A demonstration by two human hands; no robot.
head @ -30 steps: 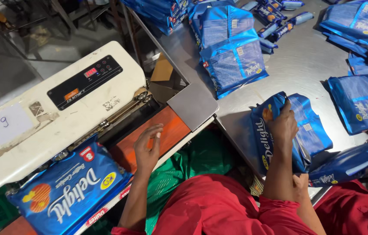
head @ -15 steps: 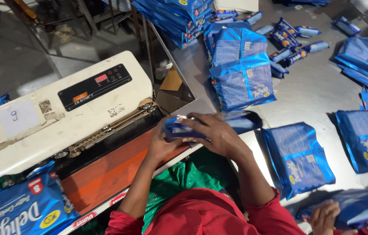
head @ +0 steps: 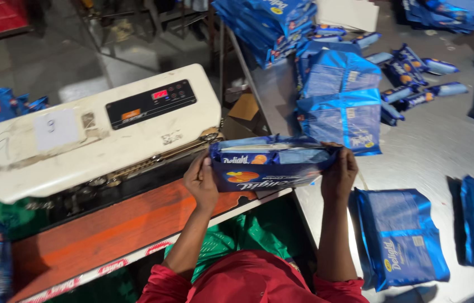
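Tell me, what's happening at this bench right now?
A person in red sleeves holds a blue snack packet lengthwise, left hand on one end and right hand on the other, in front of a white sealing machine above its orange belt. More blue packets lie flat on the metal table.

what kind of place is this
Most likely a snack packing line in a small factory. Both hands, left hand and right hand, hold a blue biscuit pack by a white sealing machine, with many more blue packs spread on a steel table.
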